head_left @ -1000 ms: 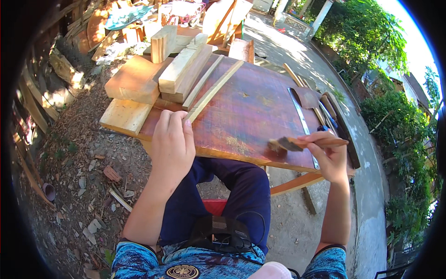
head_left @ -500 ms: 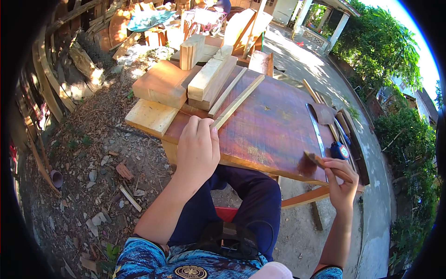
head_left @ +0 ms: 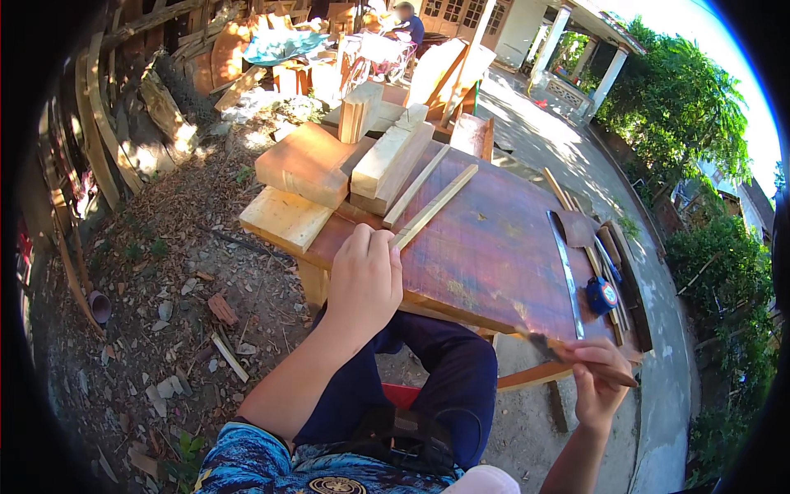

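Observation:
My left hand (head_left: 364, 276) pinches the near end of a thin wooden strip (head_left: 440, 200), which lies slanting away over a reddish-brown wooden tabletop (head_left: 502, 247). A second thin strip (head_left: 417, 186) lies alongside it to the left. My right hand (head_left: 599, 375) is closed around the wooden handle of a brush (head_left: 605, 372). Its dark bristles, blurred by motion, point left at the table's near right edge. Whether they touch the wood I cannot tell.
Thick wooden blocks (head_left: 303, 160) are stacked at the table's left. Along the right lie a metal ruler (head_left: 565, 276), a blue tape measure (head_left: 601, 295), a broad flat blade (head_left: 578, 229) and sticks. Leaves and rubble cover the ground at left. A person (head_left: 409, 26) is far back.
The brush has moved down toward me to the near edge, its handle swinging lower. My left hand still grips the strip's end. The whole view has shifted slightly.

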Demonstrator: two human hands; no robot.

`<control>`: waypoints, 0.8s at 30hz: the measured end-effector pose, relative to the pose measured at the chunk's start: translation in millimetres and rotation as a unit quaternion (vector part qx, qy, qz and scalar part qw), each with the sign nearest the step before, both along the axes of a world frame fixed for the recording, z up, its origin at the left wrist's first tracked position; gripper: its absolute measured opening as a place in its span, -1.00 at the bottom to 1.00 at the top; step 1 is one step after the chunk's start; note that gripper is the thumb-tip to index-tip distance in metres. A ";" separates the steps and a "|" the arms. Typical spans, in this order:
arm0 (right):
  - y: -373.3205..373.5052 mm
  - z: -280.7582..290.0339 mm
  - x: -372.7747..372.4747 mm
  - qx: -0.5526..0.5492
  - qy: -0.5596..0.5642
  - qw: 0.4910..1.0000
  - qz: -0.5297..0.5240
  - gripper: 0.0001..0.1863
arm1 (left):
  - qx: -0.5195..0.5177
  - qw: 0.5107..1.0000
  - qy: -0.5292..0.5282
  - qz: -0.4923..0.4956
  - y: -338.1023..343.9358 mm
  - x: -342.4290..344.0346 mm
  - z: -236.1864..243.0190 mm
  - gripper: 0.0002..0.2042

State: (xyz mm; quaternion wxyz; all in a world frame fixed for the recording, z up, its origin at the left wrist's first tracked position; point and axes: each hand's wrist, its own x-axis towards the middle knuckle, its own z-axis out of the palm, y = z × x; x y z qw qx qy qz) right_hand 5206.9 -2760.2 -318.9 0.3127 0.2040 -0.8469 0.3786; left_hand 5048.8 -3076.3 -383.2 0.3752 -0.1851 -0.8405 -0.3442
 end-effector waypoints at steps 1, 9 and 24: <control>-3.2 0.8 -3.5 -0.033 0.024 0.999 -0.011 -0.85 | -0.004 1.000 -0.003 0.003 -0.7 1.8 -1.4 -0.87; -9.1 -35.4 -8.7 -0.074 0.065 0.995 0.005 -0.77 | 0.002 0.999 -0.033 -0.020 -1.4 -2.1 -3.1 -0.86; -19.3 -29.9 -32.6 -0.033 0.087 0.993 -0.074 -0.78 | -0.012 0.999 -0.023 -0.027 -3.8 1.7 6.4 -0.83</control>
